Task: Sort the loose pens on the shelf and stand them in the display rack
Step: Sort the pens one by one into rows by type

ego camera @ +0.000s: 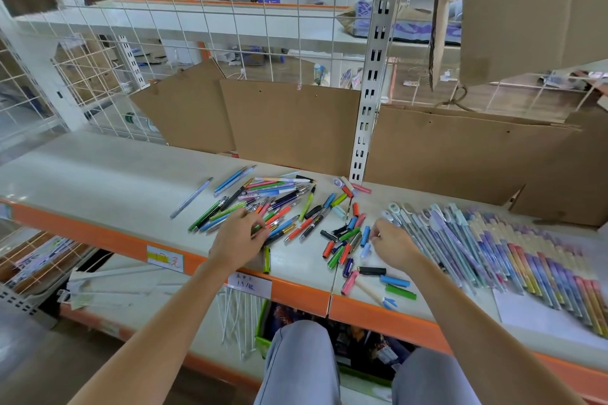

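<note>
A heap of loose pens (279,204) in green, blue, orange, pink and black lies on the pale shelf (98,181). My left hand (240,237) rests on the heap's near edge, its fingers curled round a green pen (256,227). To the right lie scattered caps and short pens (345,240). My right hand (391,243) hovers at their right side with fingers curled, beside a light blue cap (365,251); whether it holds anything is hidden. A neat row of long patterned pens (493,246) lies further right.
Cardboard sheets (289,122) and a slotted metal post (371,76) stand at the shelf's back, before a wire grid (230,26). One green pen (266,260) lies near the orange front edge (296,293). A single grey pen (191,197) lies apart at left. White paper (539,316) sits at right.
</note>
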